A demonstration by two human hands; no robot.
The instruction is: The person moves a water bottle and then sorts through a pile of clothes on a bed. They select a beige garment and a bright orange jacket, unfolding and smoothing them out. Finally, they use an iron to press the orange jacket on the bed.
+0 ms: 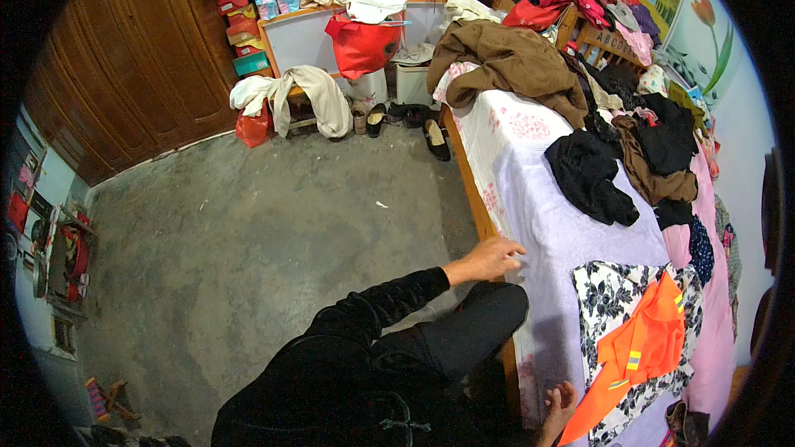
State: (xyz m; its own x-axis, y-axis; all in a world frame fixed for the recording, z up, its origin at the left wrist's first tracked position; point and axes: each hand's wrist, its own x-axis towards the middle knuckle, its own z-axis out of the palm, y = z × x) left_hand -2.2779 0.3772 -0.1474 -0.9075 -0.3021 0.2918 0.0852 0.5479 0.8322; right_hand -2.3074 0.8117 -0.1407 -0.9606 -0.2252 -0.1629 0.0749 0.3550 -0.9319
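Note:
My left hand (489, 261) hovers over the near edge of the bed, above my bent knee. Its fingers are loosely bent and apart, with nothing in them. Lower down, my right hand (561, 401) is beside the orange garment (654, 335), its fingers loosely curled and apart, holding nothing I can see. That garment has pale reflective strips and lies crumpled on a black-and-white floral cloth (590, 281). Both lie on the lavender blanket (551, 252) that covers the bed. Farther up the blanket is a crumpled black garment (590, 178).
A brown garment (513, 66) and a heap of dark clothes (662, 145) cover the bed's far end and right side. At the back are a shelf (298, 37), a red bag (360, 45), a cloth-draped stool (298, 99) and black shoes (436, 139). A brown door (137, 66) stands at left.

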